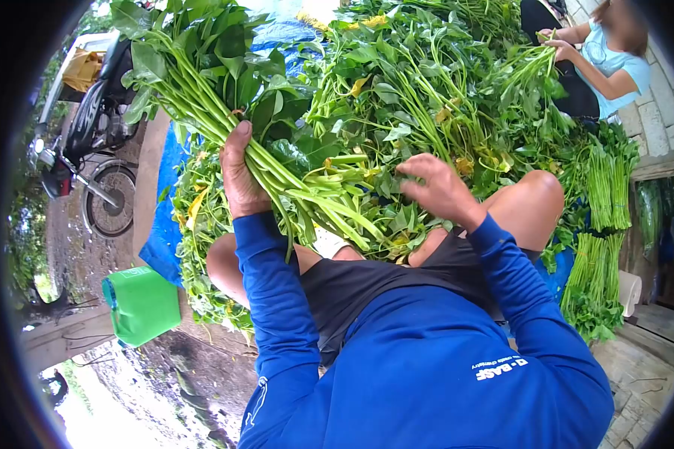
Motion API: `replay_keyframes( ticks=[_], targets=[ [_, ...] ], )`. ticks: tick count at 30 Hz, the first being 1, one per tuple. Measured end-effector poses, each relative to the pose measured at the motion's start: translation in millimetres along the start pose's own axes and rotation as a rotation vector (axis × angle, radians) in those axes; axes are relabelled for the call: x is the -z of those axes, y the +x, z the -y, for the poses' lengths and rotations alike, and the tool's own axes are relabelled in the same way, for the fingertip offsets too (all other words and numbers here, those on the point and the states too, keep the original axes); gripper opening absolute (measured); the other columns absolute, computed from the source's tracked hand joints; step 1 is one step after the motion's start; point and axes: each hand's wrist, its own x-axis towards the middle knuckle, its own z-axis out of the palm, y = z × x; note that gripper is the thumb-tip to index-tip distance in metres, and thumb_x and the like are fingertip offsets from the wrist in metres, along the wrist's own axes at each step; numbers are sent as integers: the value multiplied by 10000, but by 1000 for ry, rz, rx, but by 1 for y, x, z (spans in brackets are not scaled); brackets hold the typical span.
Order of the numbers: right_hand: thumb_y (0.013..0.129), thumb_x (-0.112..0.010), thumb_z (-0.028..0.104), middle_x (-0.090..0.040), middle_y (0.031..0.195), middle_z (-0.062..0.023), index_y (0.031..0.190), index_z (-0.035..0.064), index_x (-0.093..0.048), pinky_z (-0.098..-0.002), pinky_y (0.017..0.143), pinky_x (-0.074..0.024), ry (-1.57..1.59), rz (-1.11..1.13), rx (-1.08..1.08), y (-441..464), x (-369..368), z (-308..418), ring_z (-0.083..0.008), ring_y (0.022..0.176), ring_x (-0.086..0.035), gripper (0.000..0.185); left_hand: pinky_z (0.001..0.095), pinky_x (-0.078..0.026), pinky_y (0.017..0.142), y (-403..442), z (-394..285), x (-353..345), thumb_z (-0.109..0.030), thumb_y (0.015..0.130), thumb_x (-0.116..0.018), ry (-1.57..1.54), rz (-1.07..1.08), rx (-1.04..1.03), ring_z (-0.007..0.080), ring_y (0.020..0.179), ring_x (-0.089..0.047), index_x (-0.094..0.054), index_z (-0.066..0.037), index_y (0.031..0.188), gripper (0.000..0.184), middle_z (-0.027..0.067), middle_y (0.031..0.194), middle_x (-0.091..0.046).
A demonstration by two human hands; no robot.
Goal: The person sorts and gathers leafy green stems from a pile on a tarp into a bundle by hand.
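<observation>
My left hand (243,176) is closed around a thick bunch of leafy green stems (202,112). The leaves fan out to the upper left, and the cut stem ends point down to the right above my lap. My right hand (436,187) hovers apart from the bunch, over the heap of leafy greens (397,97). Its fingers are partly bent and spread, with nothing seen between them. Some yellow leaves show among the heap beneath both hands.
A person (610,63) in a light blue shirt holds greens at the upper right. Tied bundles (595,280) lie along the right side. A blue tarp (161,239) lies under the heap. A green container (144,305) and a motorcycle (97,127) stand at the left.
</observation>
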Motion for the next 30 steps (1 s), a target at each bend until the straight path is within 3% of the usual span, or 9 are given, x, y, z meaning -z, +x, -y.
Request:
replay_keyframes(
  ticks=[1,4,7,10,13,17,20,25,30],
  targets=[
    [931,-778,229,-752,1253,-190,1210,32,-794,-437,953,-576,197,-33,-61,7,11,20,-359,1130,-726,342,432,-619,970,-4,-2,-6,-246,954,-760,-23,26,14,296,1094,-742,-592,-93,1420,518,137,1258,-741],
    [951,-750,203,-792,1055,-130,1074,23,-821,-407,841,-586,504,-16,148,17,41,88,-312,928,-756,230,459,-626,1003,-2,4,-14,-226,961,-725,4,35,54,321,1112,-751,-588,16,1404,523,210,1283,-733],
    [912,-777,58,-772,1032,-119,1097,13,-803,-359,850,-588,275,90,487,32,47,126,-239,944,-743,192,474,-666,939,10,22,-7,-164,947,-729,-4,65,132,335,1072,-770,-581,29,1363,481,231,1246,-736],
    [883,-770,40,-759,982,-128,1080,33,-811,-396,848,-592,-8,105,520,46,32,124,-295,962,-740,201,427,-680,869,7,31,-24,-137,932,-758,99,3,86,289,999,-780,-594,12,1327,453,206,1183,-747],
    [866,-762,35,-757,998,-137,1083,52,-813,-428,870,-587,-25,162,512,45,31,119,-341,990,-729,223,397,-677,828,4,33,-32,-76,929,-752,152,-23,95,253,928,-781,-644,17,1259,360,153,1073,-765],
    [864,-784,42,-714,961,-100,1065,65,-804,-428,872,-558,-80,-55,662,32,26,110,-306,905,-698,203,377,-675,765,14,42,-17,-81,940,-752,152,-96,113,215,830,-766,-689,9,1180,264,109,1009,-763],
    [859,-808,93,-672,1053,-70,1014,110,-811,-409,908,-531,-145,-207,677,19,17,100,-299,978,-646,156,345,-662,781,18,43,-8,-191,978,-738,189,-149,143,208,849,-770,-694,9,1186,292,124,1032,-779],
    [842,-829,124,-643,1243,-65,1069,123,-812,-409,968,-509,-248,-491,742,8,-10,86,-299,1136,-593,228,364,-655,784,30,62,14,-197,988,-729,59,-234,148,223,834,-766,-692,-5,1156,258,104,1004,-761],
    [843,-803,61,-673,1137,-116,1024,74,-781,-424,926,-529,-143,-385,620,-23,-32,71,-328,1029,-635,183,374,-659,760,36,54,29,-144,969,-747,128,-330,98,233,804,-763,-701,20,1131,236,111,987,-752]
  ],
)
